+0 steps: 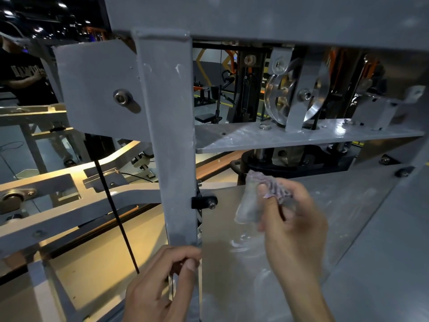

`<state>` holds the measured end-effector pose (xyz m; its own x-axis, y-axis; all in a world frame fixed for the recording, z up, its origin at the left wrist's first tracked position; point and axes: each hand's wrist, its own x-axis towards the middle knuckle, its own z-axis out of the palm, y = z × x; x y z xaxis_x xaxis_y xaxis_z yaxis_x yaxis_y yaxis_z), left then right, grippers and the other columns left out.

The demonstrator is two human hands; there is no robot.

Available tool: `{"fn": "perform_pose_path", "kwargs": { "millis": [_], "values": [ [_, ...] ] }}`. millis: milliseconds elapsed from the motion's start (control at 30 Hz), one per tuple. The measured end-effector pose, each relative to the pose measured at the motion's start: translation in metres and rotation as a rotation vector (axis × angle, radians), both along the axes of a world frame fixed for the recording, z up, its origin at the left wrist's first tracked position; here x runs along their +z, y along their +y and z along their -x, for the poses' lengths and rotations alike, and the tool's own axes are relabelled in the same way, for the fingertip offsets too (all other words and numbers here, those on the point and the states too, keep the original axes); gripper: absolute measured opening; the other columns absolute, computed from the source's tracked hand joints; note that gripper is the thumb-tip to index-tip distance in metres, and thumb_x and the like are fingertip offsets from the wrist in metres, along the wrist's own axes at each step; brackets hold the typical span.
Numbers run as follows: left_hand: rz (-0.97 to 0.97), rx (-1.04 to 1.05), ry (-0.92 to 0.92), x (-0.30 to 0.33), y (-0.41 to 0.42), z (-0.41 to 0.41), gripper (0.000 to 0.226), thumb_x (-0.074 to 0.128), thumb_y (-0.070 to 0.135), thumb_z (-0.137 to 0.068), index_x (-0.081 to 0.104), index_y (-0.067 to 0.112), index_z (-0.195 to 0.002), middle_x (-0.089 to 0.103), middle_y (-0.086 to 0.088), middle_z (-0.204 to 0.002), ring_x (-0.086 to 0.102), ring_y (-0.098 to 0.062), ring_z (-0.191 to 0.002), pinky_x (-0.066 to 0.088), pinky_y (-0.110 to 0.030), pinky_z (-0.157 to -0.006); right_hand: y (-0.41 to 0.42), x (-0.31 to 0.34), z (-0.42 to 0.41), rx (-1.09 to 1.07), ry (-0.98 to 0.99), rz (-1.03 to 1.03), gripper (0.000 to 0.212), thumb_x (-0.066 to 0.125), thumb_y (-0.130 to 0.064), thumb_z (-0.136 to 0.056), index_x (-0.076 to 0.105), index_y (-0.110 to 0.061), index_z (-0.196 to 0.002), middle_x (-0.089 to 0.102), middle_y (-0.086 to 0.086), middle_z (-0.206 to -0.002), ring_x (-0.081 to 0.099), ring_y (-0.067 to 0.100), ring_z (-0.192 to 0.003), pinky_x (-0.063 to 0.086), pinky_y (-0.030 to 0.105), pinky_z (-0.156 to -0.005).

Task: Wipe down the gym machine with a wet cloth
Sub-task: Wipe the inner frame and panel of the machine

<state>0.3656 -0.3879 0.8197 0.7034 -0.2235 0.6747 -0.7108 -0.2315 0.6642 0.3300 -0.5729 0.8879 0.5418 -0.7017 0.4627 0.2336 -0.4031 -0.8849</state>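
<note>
Purple cloth (267, 194), bunched in the right hand (290, 219) grip, lay right of the grey upright post (171, 140); left hand (162, 282) clasped it.

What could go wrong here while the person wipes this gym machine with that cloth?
The right hand holds the bunched cloth on a clear panel just below the metal pulley and its plate; fingers or cloth could possibly catch if the machine moved. The left hand grips the grey upright post beside the black cable, a likely pinch spot. The panel looks smeared and wet, so streaks may remain.
</note>
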Motion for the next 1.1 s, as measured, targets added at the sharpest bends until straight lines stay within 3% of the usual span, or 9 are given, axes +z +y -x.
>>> {"fn": "perform_pose_path", "kwargs": {
  "millis": [100, 233, 333, 500, 633, 800, 867, 1000, 1100],
  "values": [
    [0.023, -0.021, 0.03, 0.012, -0.004, 0.003, 0.016, 0.057, 0.037, -0.095, 0.07, 0.042, -0.104, 0.073, 0.014, -0.094, 0.073, -0.007, -0.083, 0.057, -0.024, -0.066, 0.0, 0.007, 0.014, 0.151, -0.003, -0.099, 0.012, 0.067, -0.03, -0.094, 0.072, -0.023, -0.085, 0.053, -0.005, -0.045, 0.047, 0.008, -0.037, 0.036, 0.013, -0.041],
    [0.035, -0.106, 0.212, 0.037, -0.013, 0.007, 0.029, 0.053, 0.063, -0.089, 0.064, 0.056, -0.115, 0.074, 0.023, -0.103, 0.073, -0.005, -0.092, 0.06, -0.022, -0.068, 0.0, 0.011, 0.026, 0.256, 0.039, -0.144, 0.022, 0.066, -0.033, -0.091, 0.069, -0.022, -0.071, 0.044, -0.001, -0.041, 0.039, 0.009, -0.037, 0.035, 0.015, -0.042],
    [-0.011, -0.23, 0.337, 0.055, -0.023, 0.008, 0.044, 0.05, 0.079, -0.078, 0.062, 0.058, -0.115, 0.073, 0.022, -0.1, 0.07, -0.003, -0.087, 0.057, -0.021, -0.07, 0.004, 0.013, 0.033, 0.349, 0.044, -0.172, 0.019, 0.067, -0.03, -0.09, 0.073, -0.019, -0.076, 0.045, -0.001, -0.044, 0.038, 0.009, -0.039, 0.033, 0.015, -0.043],
    [-0.054, -0.335, 0.347, 0.066, -0.034, 0.01, 0.02, 0.07, 0.057, -0.089, 0.072, 0.039, -0.097, 0.075, 0.01, -0.088, 0.07, -0.013, -0.08, 0.057, -0.037, -0.068, 0.01, 0.004, 0.037, 0.415, 0.09, -0.201, 0.018, 0.068, -0.038, -0.086, 0.079, -0.025, -0.089, 0.056, -0.001, -0.053, 0.045, 0.012, -0.046, 0.037, 0.021, -0.046],
    [-0.018, -0.315, 0.41, 0.061, -0.029, 0.008, 0.007, 0.074, 0.039, -0.088, 0.075, 0.036, -0.095, 0.075, 0.005, -0.086, 0.072, -0.015, -0.082, 0.059, -0.043, -0.075, 0.009, -0.004, 0.038, 0.443, 0.131, -0.197, 0.015, 0.067, -0.042, -0.088, 0.076, -0.03, -0.087, 0.073, -0.004, -0.072, 0.062, 0.004, -0.061, 0.047, 0.014, -0.058],
    [0.045, -0.421, 0.607, 0.055, -0.03, 0.011, 0.015, 0.073, 0.043, -0.086, 0.074, 0.035, -0.098, 0.07, -0.004, -0.081, 0.072, -0.021, -0.078, 0.059, -0.033, -0.068, 0.007, -0.02, 0.036, 0.438, 0.115, -0.211, 0.015, 0.062, -0.044, -0.087, 0.069, -0.031, -0.089, 0.074, 0.005, -0.08, 0.07, 0.015, -0.072, 0.053, 0.025, -0.064],
    [0.135, -0.397, 0.654, 0.053, -0.03, 0.012, 0.015, 0.078, 0.041, -0.083, 0.073, 0.035, -0.096, 0.065, -0.006, -0.074, 0.069, -0.019, -0.069, 0.055, -0.025, -0.063, 0.008, -0.027, 0.038, 0.362, 0.07, -0.095, 0.01, 0.064, -0.038, -0.087, 0.064, -0.04, -0.097, 0.074, 0.0, -0.089, 0.072, 0.015, -0.078, 0.055, 0.024, -0.069],
    [0.282, -0.315, 0.69, 0.055, -0.027, 0.008, 0.023, 0.082, 0.047, -0.08, 0.071, 0.037, -0.098, 0.055, -0.004, -0.065, 0.058, -0.016, -0.06, 0.051, -0.026, -0.06, 0.001, -0.035, 0.049, 0.279, -0.035, 0.462, 0.045, 0.068, -0.015, -0.078, 0.061, -0.031, -0.119, 0.062, -0.007, -0.124, 0.064, 0.018, -0.113, 0.047, 0.019, -0.092],
    [0.302, -0.352, 0.723, 0.057, -0.028, 0.008, 0.024, 0.081, 0.05, -0.081, 0.073, 0.036, -0.099, 0.058, -0.004, -0.064, 0.058, -0.016, -0.061, 0.048, -0.028, -0.061, 0.005, -0.046, 0.05, 0.324, 0.058, 0.68, 0.064, 0.073, -0.02, -0.067, 0.059, -0.034, -0.128, 0.053, -0.012, -0.14, 0.06, 0.019, -0.122, 0.047, 0.025, -0.099]
  ]
}}
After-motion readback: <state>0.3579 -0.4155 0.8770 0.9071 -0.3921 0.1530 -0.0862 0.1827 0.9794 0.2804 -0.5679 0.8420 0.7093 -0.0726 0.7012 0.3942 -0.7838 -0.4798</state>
